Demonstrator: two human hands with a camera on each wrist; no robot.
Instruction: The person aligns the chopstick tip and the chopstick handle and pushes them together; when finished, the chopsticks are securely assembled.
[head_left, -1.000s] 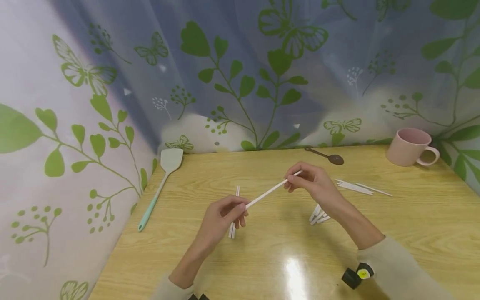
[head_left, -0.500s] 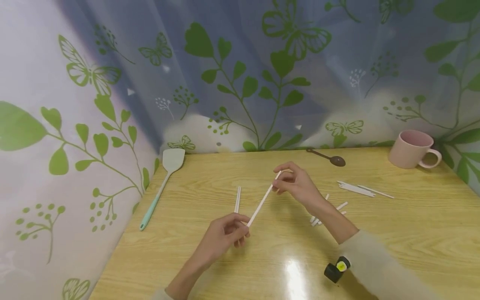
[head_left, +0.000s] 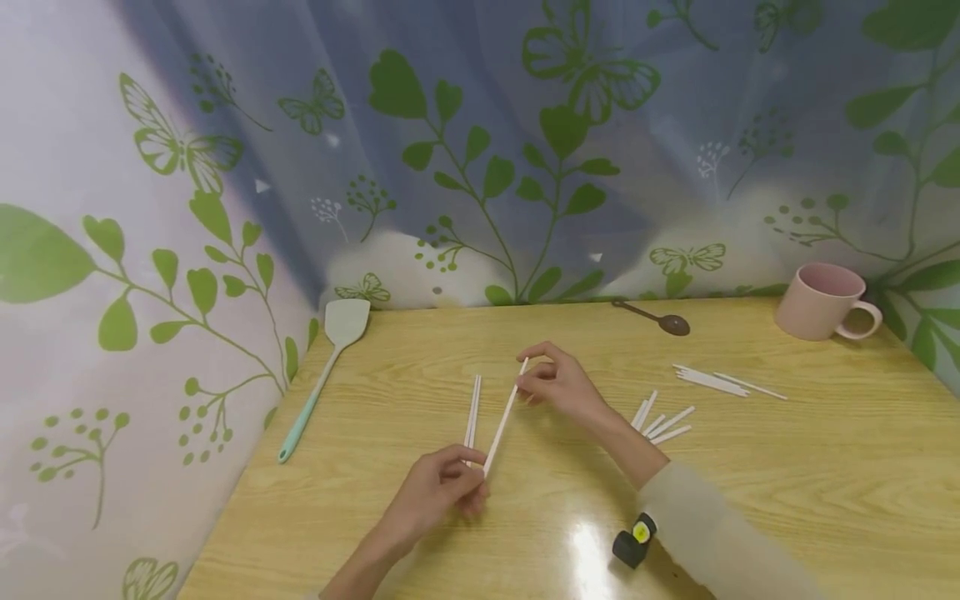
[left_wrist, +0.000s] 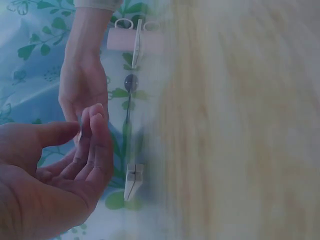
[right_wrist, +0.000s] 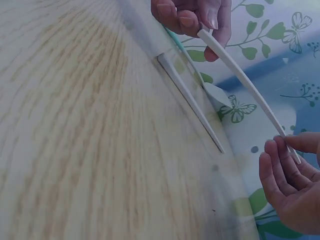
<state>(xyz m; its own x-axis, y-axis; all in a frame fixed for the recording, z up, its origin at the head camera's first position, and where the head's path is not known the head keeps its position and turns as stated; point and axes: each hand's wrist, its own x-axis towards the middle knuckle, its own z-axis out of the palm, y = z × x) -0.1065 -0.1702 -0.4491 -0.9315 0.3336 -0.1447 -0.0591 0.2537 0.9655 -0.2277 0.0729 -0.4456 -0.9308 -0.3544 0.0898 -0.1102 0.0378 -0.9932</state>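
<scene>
Between my two hands, a white chopstick (head_left: 505, 423) is held above the table, tilted steeply in the head view. My left hand (head_left: 438, 493) pinches its near end between thumb and fingers. My right hand (head_left: 564, 390) pinches the far end, which tapers in the right wrist view, where the chopstick (right_wrist: 245, 80) shows almost whole. Just left of it lie two white chopsticks (head_left: 473, 412) side by side, their near ends partly covered by my left hand. Several loose white sticks (head_left: 663, 423) fan out beside my right forearm, which partly hides them.
A pale spatula (head_left: 321, 385) with a mint handle lies on the left. At the back are a brown spoon (head_left: 654, 317) and a pink mug (head_left: 816, 302). Several white sticks (head_left: 708, 380) lie grouped on the right. A patterned curtain (head_left: 465, 192) rises behind the table.
My right hand has moved left and a little nearer, and my left hand has come nearer too. The held chopstick has swung from a slant to a steeper angle. More loose sticks are uncovered.
</scene>
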